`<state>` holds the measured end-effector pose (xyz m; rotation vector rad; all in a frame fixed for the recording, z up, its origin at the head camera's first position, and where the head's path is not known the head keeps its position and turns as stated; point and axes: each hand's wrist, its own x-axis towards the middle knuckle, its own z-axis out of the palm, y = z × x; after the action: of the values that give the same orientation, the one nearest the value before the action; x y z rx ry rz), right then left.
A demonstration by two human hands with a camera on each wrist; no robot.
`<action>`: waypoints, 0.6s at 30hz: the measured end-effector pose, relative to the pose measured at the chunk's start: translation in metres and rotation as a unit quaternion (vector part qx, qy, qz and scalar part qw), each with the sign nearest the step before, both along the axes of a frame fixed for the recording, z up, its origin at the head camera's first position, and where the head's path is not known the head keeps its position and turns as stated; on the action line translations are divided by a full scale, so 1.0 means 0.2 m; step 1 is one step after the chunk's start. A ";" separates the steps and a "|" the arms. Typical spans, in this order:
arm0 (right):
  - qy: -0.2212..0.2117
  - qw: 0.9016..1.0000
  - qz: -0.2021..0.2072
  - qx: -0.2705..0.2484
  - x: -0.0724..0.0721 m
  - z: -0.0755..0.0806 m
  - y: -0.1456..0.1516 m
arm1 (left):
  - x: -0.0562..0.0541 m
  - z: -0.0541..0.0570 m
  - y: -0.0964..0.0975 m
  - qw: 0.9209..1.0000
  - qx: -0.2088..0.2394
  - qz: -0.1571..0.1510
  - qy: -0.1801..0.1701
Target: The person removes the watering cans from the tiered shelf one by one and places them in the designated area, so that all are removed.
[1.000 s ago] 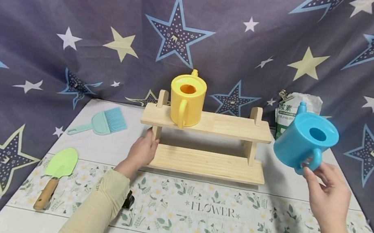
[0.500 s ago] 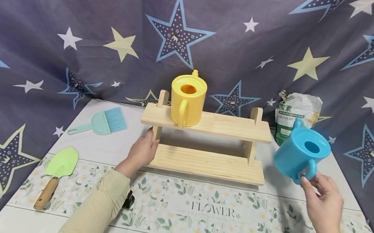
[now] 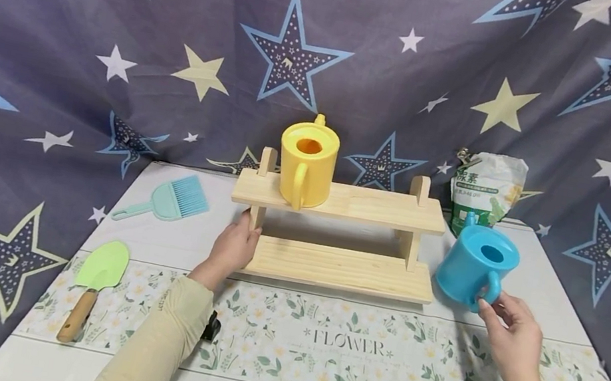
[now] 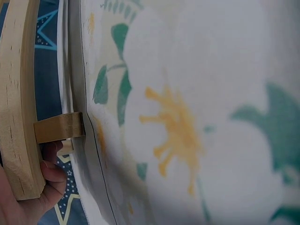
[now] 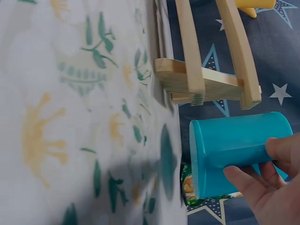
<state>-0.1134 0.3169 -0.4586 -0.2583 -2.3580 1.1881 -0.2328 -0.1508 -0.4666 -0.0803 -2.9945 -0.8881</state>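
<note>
My right hand (image 3: 512, 338) holds a blue watering can (image 3: 464, 271) by its handle, to the right of a two-tier wooden shelf (image 3: 341, 268). In the right wrist view the can's base hangs slightly above the cloth, with a shadow beneath. My left hand (image 3: 232, 247) grips the left end of the shelf's lower board; in the left wrist view its fingers (image 4: 55, 180) curl round the wood. A yellow watering can (image 3: 315, 182) stands upright on the top board, left of its middle, its handle toward me.
A green-and-white bag (image 3: 489, 181) with a clip stands at the back right, behind the blue can. A pale teal brush (image 3: 167, 200) and a green trowel (image 3: 100, 271) with a wooden handle lie on the left. Star-patterned cloth (image 3: 397, 4) hangs behind the flowered tablecloth (image 3: 312, 367).
My right hand has lowered the blue watering can toward the table and brought it somewhat to the left. My left hand stays in place on the shelf.
</note>
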 end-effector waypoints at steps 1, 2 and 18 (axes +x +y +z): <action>-0.006 1.000 0.000 0.014 -0.01 -0.02 0.02 | 0.00 0.00 0.00 1.000 0.001 0.000 0.000; -0.002 1.000 0.001 0.017 -0.02 -0.06 0.04 | 0.00 0.00 0.00 1.000 0.002 0.000 -0.001; -0.065 0.998 0.001 0.026 -0.05 -0.19 0.11 | 0.01 0.01 0.00 1.000 0.004 0.000 0.001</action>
<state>-0.1228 0.3387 -0.4969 -0.3235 -2.4981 1.1397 -0.2304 -0.1502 -0.4636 -0.0826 -2.9884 -0.9008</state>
